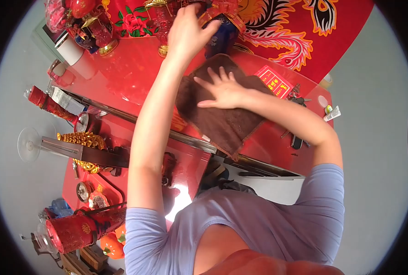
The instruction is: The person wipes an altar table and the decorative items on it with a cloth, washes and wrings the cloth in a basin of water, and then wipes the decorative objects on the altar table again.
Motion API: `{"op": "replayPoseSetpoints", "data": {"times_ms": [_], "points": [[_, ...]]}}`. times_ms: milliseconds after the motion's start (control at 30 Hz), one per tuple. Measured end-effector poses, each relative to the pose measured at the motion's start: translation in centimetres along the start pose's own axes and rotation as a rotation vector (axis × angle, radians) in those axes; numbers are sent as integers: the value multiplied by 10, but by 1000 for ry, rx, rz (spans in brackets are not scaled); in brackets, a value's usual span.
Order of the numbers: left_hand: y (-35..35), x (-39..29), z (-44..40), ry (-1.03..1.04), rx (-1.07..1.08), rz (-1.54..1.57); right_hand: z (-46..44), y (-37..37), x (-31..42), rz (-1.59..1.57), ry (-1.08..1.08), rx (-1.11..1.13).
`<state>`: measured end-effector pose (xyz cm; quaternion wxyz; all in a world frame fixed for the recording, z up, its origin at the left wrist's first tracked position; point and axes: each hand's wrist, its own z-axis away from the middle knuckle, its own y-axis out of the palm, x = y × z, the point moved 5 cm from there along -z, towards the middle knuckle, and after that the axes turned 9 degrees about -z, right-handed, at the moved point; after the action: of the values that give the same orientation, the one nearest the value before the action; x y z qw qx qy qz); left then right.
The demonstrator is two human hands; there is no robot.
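My right hand (227, 93) lies palm down with spread fingers on a dark brown cloth (231, 130). The cloth is spread over the red tabletop, and one corner hangs past the front edge. My left hand (188, 34) reaches to the back of the table, its thumb stretched away from the fingers. Beside that thumb stands a dark blue vase (220, 40) with a red and gold upper part. The left fingertips are close to dark and gold ornaments; whether they touch them I cannot tell. A red card with yellow writing (275, 84) lies to the right of the cloth.
A red cloth with a phoenix-like pattern (282, 39) hangs behind. Red-gold glass stands (107, 39) and a white cup (68, 49) stand at the back left. Keys (298, 98) and a small tube (332, 113) lie right. A lower red table (185, 167) holds ornaments and a tray (110, 183).
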<state>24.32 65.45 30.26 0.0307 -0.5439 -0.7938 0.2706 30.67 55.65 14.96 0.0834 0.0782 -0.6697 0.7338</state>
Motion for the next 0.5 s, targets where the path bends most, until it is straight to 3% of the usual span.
{"op": "replayPoseSetpoints", "data": {"times_ms": [33,133,233,267,400,433,500], "points": [[8,-4,-11,43,-58,22,-5,10,7,36,-4,-43],[39,-8,-38,-21,91,164,-4,31,44,-15,-139,-143],[47,-22,-51,-353,512,192,-8,39,65,-14,-218,-201],[47,-23,-49,-160,77,305,-8,38,68,4,-227,-206],[69,10,-45,-303,41,258,-7,37,68,-28,-259,-270],[54,2,-50,-258,176,455,-7,36,67,-35,-261,-287],[55,4,-45,-434,317,881,-4,36,67,-55,-263,-314]]}}
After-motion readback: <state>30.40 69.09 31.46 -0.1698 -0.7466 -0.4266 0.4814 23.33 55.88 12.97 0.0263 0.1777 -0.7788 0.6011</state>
